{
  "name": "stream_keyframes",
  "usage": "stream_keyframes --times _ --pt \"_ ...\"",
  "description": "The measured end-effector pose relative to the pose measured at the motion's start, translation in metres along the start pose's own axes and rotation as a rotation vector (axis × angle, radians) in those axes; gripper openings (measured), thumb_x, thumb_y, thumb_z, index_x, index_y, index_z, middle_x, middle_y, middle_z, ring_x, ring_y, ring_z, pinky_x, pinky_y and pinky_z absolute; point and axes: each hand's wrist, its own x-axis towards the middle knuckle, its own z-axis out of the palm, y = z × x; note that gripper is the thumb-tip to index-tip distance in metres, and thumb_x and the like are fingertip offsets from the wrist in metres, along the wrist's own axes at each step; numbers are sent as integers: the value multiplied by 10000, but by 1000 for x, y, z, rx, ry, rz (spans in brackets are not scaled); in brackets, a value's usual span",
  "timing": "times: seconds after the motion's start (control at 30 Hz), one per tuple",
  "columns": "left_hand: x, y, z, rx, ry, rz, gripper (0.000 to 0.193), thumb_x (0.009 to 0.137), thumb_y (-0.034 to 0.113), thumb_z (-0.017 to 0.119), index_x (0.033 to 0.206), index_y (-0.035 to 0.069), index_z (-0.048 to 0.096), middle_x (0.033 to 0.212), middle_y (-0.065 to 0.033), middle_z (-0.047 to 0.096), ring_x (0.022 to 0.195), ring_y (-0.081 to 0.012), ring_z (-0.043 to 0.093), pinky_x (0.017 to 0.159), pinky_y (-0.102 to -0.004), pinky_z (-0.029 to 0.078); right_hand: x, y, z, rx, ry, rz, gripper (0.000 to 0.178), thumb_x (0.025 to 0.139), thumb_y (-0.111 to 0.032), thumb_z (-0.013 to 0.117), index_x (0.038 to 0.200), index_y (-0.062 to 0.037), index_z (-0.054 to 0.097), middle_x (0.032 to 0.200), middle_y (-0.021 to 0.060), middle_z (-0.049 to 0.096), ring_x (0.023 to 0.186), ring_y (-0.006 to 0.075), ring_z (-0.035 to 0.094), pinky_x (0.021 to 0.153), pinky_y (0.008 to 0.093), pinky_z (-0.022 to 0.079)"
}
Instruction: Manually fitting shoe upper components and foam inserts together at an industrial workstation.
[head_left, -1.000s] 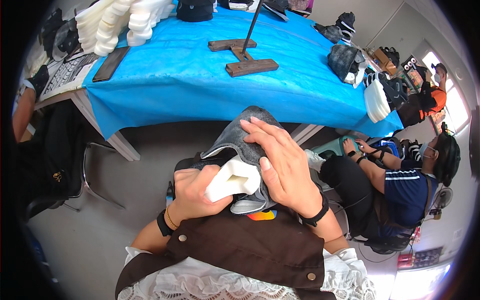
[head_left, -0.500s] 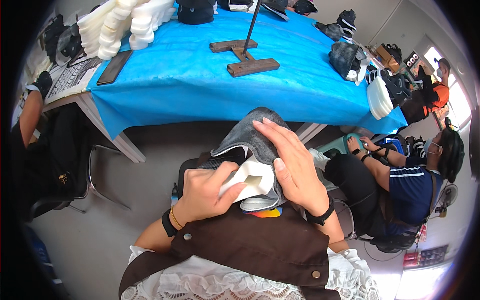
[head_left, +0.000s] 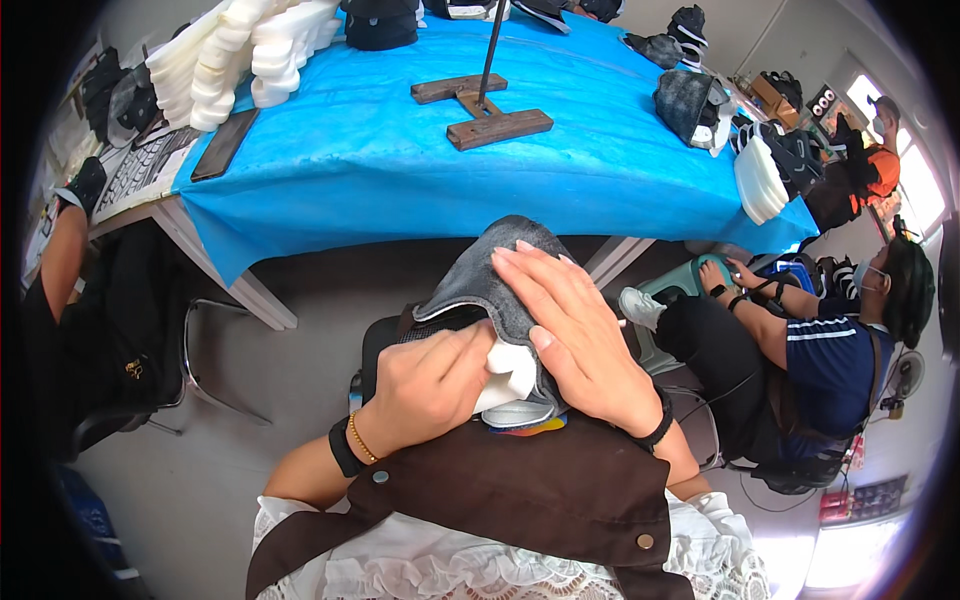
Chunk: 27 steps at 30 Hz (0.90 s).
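Blue-covered table (head_left: 520,170) ahead, wooden stand (head_left: 485,110) on it. In your lap, just below the table edge, sits a grey shoe (head_left: 495,285). Your left hand (head_left: 430,385) pinches white foam (head_left: 510,370) into it; your right hand (head_left: 580,335) lies flat, fingers spread, over the shoe.

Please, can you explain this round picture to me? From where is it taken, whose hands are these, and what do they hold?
The camera sits on a person's head and looks down, so edges bend. The two hands are that person's own. The left hand pushes a white insert into a grey shoe, and the right hand lies flat over the shoe. Ahead is a blue table with a wooden stand, white foam pieces and more shoes. At the right sits another person.
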Motion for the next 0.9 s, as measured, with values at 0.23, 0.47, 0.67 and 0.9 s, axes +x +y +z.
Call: stream_keyframes --times 0.23,0.47,0.67,0.9 --pt "0 -1 0 -24 33 100 289 680 22 688 965 -26 674 832 -90 665 618 -170 635 519 -287 493 6 1 8 -46 -2 46 572 878 -185 438 1435 -54 448 1450 153 448 1385 332 380 1130 552 250" --pt "8 -1 13 -96 49 -119 234 702 -20 687 935 -3 665 695 -64 605 591 -208 621 522 -321 495 -4 22 18 86 19 50 591 916 -224 404 1473 -26 404 1479 168 417 1398 341 361 1142 538 236" --pt "8 0 14 -104 57 -136 205 694 -14 692 897 7 670 676 -57 588 580 -208 615 512 -319 490 -4 18 14 56 11 1 590 992 -328 321 1475 6 385 1498 167 399 1411 351 341 1140 527 230" --pt "5 -6 17 -275 -1 -257 168 742 36 741 891 -11 680 714 -106 629 589 -259 617 537 -330 474 -6 19 20 24 15 24 623 1011 -391 261 1495 -13 366 1563 172 324 1429 367 306 1153 522 185"
